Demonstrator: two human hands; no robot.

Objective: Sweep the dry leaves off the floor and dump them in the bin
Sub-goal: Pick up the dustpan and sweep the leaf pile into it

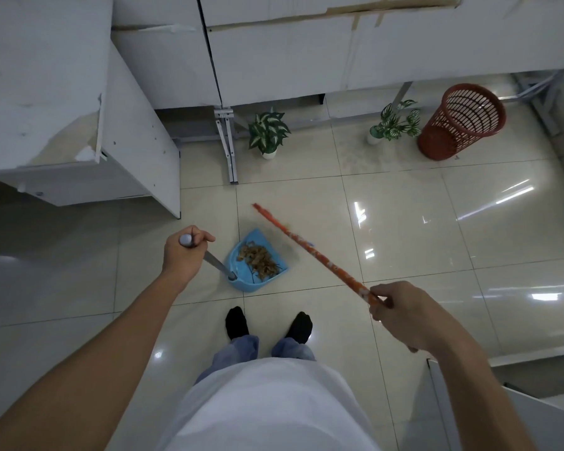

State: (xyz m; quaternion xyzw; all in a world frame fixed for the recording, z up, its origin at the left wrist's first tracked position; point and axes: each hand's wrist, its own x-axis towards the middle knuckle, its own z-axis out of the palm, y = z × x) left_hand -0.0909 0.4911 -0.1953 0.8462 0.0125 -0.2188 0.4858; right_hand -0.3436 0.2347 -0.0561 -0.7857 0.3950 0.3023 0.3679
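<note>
A blue dustpan (238, 283) sits on the tiled floor just ahead of my feet, with a heap of dry brown leaves (259, 259) inside it. My left hand (184, 253) is closed around the top of the dustpan's long grey handle (217, 263). My right hand (396, 309) grips one end of an orange broom stick (310, 250), which slants up and left above the pan; its far end looks blurred and no bristles show. A red mesh bin (461, 122) stands at the far right near the wall.
Two small potted plants (267, 133) (394, 122) stand by the wall between the dustpan and the bin. White cabinets (79, 109) and boxes crowd the left and back. A metal frame leg (230, 151) reaches the floor. Glossy tiles stretch toward the bin.
</note>
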